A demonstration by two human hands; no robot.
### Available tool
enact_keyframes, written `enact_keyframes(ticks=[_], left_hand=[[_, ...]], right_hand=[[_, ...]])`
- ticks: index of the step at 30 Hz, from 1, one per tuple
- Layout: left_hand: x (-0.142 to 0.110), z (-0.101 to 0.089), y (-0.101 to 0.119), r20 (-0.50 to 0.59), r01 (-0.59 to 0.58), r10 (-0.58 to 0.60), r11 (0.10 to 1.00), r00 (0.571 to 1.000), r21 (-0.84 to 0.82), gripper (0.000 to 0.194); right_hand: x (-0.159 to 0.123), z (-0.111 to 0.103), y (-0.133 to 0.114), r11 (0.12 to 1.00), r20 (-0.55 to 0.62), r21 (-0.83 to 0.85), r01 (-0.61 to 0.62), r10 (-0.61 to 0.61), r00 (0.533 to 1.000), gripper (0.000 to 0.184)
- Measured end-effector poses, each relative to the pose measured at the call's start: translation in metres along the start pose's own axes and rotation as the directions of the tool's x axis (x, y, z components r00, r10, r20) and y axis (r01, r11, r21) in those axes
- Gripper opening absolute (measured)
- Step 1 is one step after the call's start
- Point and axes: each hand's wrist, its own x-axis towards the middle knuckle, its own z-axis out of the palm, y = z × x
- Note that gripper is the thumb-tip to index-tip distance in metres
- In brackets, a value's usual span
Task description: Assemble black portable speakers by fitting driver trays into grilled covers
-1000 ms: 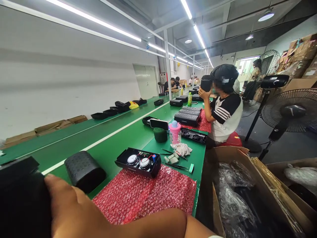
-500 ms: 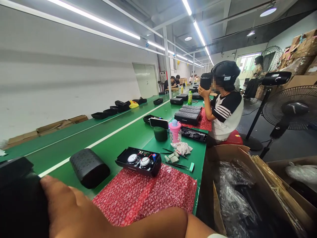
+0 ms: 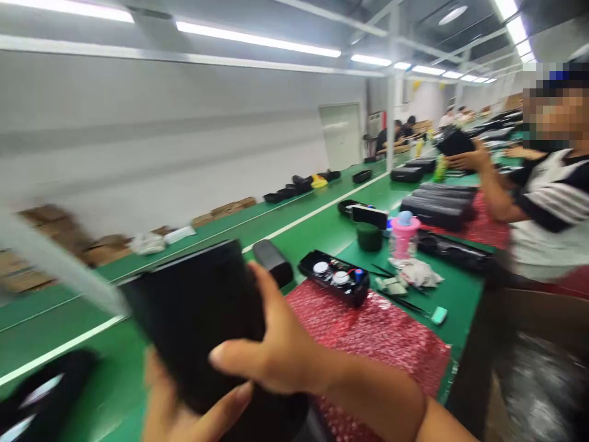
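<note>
Both of my hands grip a black speaker housing (image 3: 193, 313), raised and tilted above the green bench. My right hand (image 3: 276, 344) wraps its right edge, thumb lying across the dark face. From below, my left hand (image 3: 184, 411) holds the lower part, its thumb pressed on the same face. The housing's lower end is partly hidden by my hands. Just beyond stands another black speaker (image 3: 272, 261). An opened speaker shell (image 3: 335, 276) with two white-backed drivers and red wires rests at the edge of the red bubble wrap (image 3: 368, 344).
At lower left lies another black shell (image 3: 50, 393), blurred. Farther along are a pink-topped bottle (image 3: 404, 233), a green cup-like object (image 3: 369, 237), a phone (image 3: 369, 216) and tweezers. A co-worker (image 3: 547, 190) holds a dark housing at right. Beside the bench edge stands a carton (image 3: 529, 307).
My view has swung left. The black housing has come from the left edge toward the middle, and my left hand now shows on it too. The co-worker has lowered their speaker.
</note>
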Motion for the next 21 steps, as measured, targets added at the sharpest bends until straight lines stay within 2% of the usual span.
enact_keyframes(ticks=[1,2,9,21], left_hand=[[0.0,-0.003,0.003,0.011,0.004,-0.004,1.0,1.0,0.01,0.112],[0.0,-0.005,0.004,0.04,-0.007,0.008,1.0,0.999,-0.013,0.113],[0.009,-0.009,-0.009,0.204,-0.097,0.126,0.984,0.971,-0.148,0.113],[0.006,-0.009,-0.006,0.218,-0.096,0.127,0.984,0.968,-0.151,0.109]], right_hand=[[0.001,0.002,0.003,0.999,-0.005,0.04,-0.001,0.001,1.0,0.084],[0.002,0.004,0.006,0.998,-0.014,0.069,-0.007,0.008,1.0,0.083],[0.005,0.007,0.013,0.992,-0.013,0.116,-0.047,0.049,0.999,0.072],[0.005,0.006,0.011,0.993,-0.034,0.081,-0.082,0.085,0.996,0.077]])
